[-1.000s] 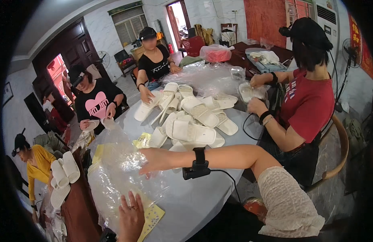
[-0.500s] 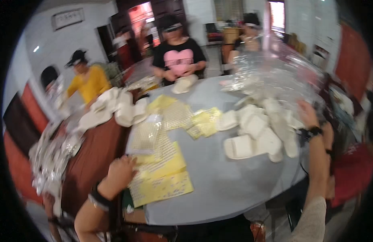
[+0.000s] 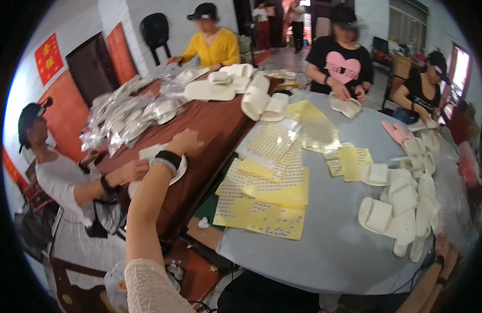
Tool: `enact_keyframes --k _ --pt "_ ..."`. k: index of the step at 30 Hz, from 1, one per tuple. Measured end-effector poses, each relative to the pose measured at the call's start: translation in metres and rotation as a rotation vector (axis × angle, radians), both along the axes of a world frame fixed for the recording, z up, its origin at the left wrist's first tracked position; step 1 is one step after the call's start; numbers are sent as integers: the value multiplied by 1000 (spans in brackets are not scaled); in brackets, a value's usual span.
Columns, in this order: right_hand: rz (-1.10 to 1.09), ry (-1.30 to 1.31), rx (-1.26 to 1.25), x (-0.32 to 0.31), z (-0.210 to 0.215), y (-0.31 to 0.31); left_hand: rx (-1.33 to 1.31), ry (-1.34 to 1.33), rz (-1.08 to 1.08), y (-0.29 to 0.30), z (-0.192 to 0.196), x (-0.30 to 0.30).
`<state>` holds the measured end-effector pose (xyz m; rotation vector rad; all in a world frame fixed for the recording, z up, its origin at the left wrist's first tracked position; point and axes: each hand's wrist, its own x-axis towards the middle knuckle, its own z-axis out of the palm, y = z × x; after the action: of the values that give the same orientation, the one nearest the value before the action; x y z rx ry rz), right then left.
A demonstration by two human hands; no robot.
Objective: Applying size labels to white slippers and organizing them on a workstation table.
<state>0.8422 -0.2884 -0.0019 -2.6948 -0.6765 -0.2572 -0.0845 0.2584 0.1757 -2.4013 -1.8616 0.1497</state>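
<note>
My left hand (image 3: 184, 141) reaches out over the brown table (image 3: 215, 130), a black band on its wrist. Its fingers look curled and the palm faces down, so I cannot tell if it holds anything. Just under my wrist lies a white slipper (image 3: 147, 153), which a co-worker in a white top (image 3: 58, 180) touches with one hand. My right hand (image 3: 441, 245) only shows as a blur at the lower right rim, beside a pile of white slippers (image 3: 402, 208) on the grey round table (image 3: 329, 250).
Yellow sticker sheets (image 3: 272, 195) cover the round table's left half. Clear bags (image 3: 121, 115) and more white slippers (image 3: 251, 94) lie on the brown table. A pink slipper (image 3: 397, 131) lies far right. Three other people sit at the far side.
The view has swung further left. My left arm has lifted from the yellow sheets and stretched out over the brown table. My right arm has dropped to the lower right rim.
</note>
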Motion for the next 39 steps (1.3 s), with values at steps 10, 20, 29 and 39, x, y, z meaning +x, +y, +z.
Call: enact_keyframes --k 10,20,29,39 --pt "-45 -91 -114 35 0 -30 39 9 161 -28 34 -156" --pt "207 1326 1489 -154 54 100 152 -803 235 -16 -84 -191" --pt "1041 1248 277 -428 144 158 -189 -1633 53 -85 -31 -35" --pt "1323 853 606 -582 109 140 -556 -2118 154 -285 -11 194"
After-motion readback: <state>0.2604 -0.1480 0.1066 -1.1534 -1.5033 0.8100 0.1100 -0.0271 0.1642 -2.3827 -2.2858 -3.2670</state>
